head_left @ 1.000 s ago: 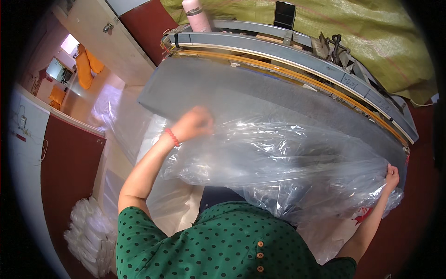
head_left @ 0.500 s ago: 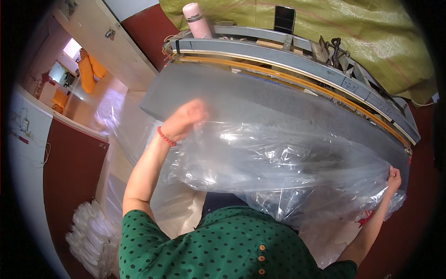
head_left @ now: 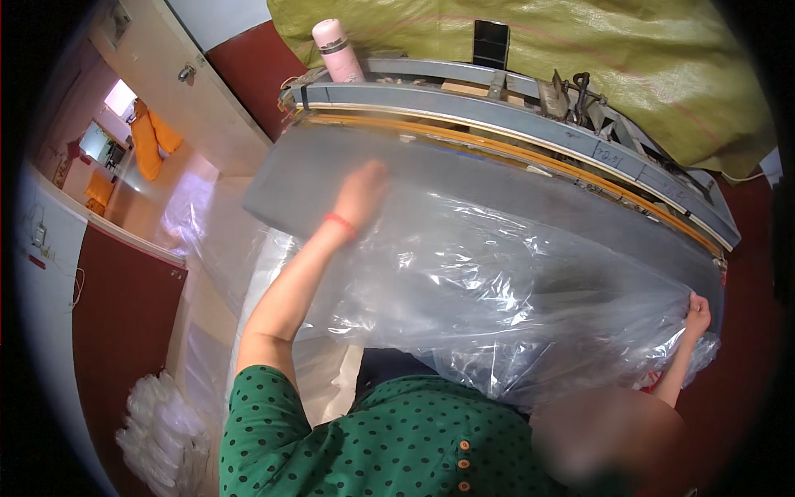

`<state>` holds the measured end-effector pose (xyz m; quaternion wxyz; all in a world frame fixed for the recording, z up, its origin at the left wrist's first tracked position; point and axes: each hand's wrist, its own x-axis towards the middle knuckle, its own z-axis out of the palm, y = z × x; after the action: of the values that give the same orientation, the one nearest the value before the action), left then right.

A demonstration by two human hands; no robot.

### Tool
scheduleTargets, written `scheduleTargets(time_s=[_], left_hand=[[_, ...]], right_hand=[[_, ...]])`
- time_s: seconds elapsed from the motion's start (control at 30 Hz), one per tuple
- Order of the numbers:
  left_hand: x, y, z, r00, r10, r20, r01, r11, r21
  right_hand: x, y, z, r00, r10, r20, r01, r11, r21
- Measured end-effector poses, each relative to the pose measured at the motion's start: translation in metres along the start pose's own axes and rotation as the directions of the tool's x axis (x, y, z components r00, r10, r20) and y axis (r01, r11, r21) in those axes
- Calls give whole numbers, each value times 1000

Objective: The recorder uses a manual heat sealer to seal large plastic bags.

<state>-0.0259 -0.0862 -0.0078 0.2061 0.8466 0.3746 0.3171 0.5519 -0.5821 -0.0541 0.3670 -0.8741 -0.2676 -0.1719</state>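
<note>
A large sheet of clear plastic film (head_left: 464,273) lies crumpled and shiny over the near part of a long grey work surface (head_left: 480,178). My right hand (head_left: 698,315) is closed on the film at the right end, fingers pinched together and the plastic drawn taut from them. Toward the left, my left hand (head_left: 363,195), with a red bead bracelet above it, is over the grey surface by the film's far edge. Motion smears its fingers, so whether they hold the film is hidden. The film's near side hangs down in front of my body.
A long metal-framed machine bar (head_left: 513,124) with an orange strip runs behind the surface. A pink bottle (head_left: 338,51) and dark phone (head_left: 491,44) stand at the back, before a yellow-green woven sheet (head_left: 604,50). Bundled plastic (head_left: 161,435) lies lower left; a door (head_left: 178,74) stands open.
My left hand has moved away from me and slightly right, and the film's left part now reaches farther across the grey surface and lies flatter. My right hand keeps its pinch at the right end.
</note>
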Motion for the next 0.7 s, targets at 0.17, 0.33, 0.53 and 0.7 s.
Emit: scheduleTargets(time_s=[0.17, 0.33, 0.53, 0.7], left_hand=[[1, 13, -8, 999, 43, 2, -42, 964, 264], [18, -3, 7, 983, -132, -130, 131, 991, -14], [65, 6, 9, 778, -494, -388, 131, 732, -669], [94, -81, 32, 793, -213, -570, 83, 966, -246]], right_hand=[[-2, -16, -5, 998, 44, -41, -40, 995, 90], [16, 2, 2, 994, -20, -103, 34, 990, 140], [41, -79, 47, 941, 137, -308, -22, 937, 348], [61, -85, 106, 982, 89, -166, -7, 898, 440]])
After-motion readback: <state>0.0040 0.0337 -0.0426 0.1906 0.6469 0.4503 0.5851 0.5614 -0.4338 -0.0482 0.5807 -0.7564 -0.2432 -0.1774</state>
